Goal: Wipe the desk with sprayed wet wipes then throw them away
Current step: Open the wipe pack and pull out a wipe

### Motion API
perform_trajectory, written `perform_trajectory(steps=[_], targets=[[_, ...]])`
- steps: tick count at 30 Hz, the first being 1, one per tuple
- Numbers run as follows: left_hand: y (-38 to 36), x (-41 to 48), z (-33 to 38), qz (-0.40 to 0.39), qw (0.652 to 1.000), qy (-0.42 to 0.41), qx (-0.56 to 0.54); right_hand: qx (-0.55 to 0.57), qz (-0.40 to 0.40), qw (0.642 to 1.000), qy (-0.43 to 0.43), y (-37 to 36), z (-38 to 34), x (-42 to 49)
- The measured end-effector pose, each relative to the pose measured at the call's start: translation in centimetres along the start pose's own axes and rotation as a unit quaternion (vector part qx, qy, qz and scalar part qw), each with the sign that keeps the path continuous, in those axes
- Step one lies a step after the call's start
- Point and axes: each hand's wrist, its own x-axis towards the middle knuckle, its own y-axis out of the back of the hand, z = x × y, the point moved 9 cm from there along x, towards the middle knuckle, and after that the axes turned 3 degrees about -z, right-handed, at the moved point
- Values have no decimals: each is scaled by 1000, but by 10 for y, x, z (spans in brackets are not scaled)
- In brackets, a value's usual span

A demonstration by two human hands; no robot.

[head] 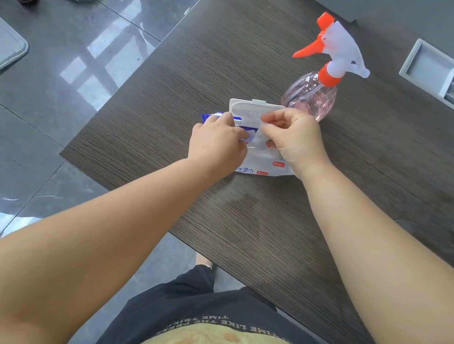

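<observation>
Barely started tbh. Gripping the wipes pack (260,163) down mid-table (241,231) with the left hand (218,144), lid (250,110) flipped up, pinching a first wipe (260,141) out with right hand (291,135) fingers. No spraying, wiping or binning yet by the look of it, with the spray bottle (314,93) untouched just behind.

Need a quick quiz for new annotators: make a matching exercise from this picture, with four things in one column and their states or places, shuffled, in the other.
Things
1. spray bottle
2. pack lid
3. left hand
4. right hand

States or places
A. flipped open
B. pinches a white wipe at the opening of the wet wipe pack
C. stands upright on the desk, beyond the pack
D. holds the pack down near its blue end

Pairs: 1-C, 2-A, 3-D, 4-B
</observation>
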Motion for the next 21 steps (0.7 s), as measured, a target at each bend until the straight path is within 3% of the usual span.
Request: perform_trajectory(steps=[2, 5, 11, 13, 18, 21], targets=[[-1, 0, 0, 8, 1000, -1, -16, -120, -24, 992, 12, -4, -5, 0], [-2, 2, -1, 13, 999, 0, -40, -297, -35, 952, 73, -5, -20, 1], [-5, 3, 7, -1, 999, -18, -42, -246, -16, 961, 128, -11, -58, 3], [-5, 2, 3, 9, 998, -3, -66, -281, -22, 953, 113, -12, -63, 6], [-7, 2, -5, 11, 993, 11, -113, -512, -138, 848, 17, -17, -30, 1], [-7, 3, -5, 12, 991, 7, -130, -462, -131, 876, 33, -21, -22, -1]])
